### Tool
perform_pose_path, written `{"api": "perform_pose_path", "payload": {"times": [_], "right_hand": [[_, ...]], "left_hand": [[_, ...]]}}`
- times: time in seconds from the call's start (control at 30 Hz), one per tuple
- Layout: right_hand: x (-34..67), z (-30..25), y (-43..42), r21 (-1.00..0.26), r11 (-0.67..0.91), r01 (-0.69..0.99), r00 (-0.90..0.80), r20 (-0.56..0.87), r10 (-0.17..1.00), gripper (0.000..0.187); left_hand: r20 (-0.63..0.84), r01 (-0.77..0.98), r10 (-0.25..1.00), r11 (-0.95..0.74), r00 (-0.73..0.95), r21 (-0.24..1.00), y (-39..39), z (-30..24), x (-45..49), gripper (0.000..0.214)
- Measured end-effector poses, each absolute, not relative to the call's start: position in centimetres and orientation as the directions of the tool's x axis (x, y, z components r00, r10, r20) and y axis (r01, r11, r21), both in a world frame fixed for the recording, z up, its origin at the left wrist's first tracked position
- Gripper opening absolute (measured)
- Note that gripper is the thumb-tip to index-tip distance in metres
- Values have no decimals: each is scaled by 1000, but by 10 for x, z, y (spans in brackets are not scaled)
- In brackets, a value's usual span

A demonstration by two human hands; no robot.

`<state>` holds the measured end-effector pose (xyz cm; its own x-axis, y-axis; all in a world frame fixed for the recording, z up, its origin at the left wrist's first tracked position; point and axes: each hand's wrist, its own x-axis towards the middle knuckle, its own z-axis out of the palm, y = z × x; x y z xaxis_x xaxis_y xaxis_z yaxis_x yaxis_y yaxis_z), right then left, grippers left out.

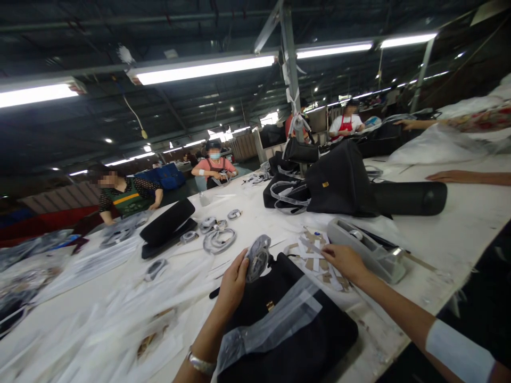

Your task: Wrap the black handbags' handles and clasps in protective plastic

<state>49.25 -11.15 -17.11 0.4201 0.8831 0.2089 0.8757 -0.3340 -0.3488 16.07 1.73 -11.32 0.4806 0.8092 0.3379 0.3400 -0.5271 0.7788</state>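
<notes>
My left hand [233, 284] is closed around a coiled strap wrapped in clear plastic [257, 257], held just above a black handbag [287, 324] lying in front of me. A clear plastic strip [279, 322] lies across the bag. My right hand [344, 260] reaches to the right of the bag and rests with curled fingers on brown and white paper or tape pieces [317, 258] on the white table [439, 239]. I cannot see whether it holds any of them. A grey tape dispenser [365, 249] sits just beyond that hand.
More wrapped straps [219, 239] and a black pouch [167, 223] lie at the table's middle. Black bags [339, 181] and a black roll [411, 198] stand at the right. Other people sit along the far side; another person's arm [467, 176] rests at the right. Plastic sheets [99, 319] cover the left.
</notes>
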Motion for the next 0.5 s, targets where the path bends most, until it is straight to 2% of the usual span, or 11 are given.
{"api": "perform_pose_path", "payload": {"times": [0.23, 0.5], "right_hand": [[473, -187, -121, -200, -256, 946, 299, 222, 928, 18], [480, -185, -123, -245, -257, 935, 290, 111, 951, 14]], "left_hand": [[329, 356, 812, -525, 483, 773, 17, -113, 161, 48], [326, 365, 826, -510, 460, 779, 20, -115, 162, 45]]}}
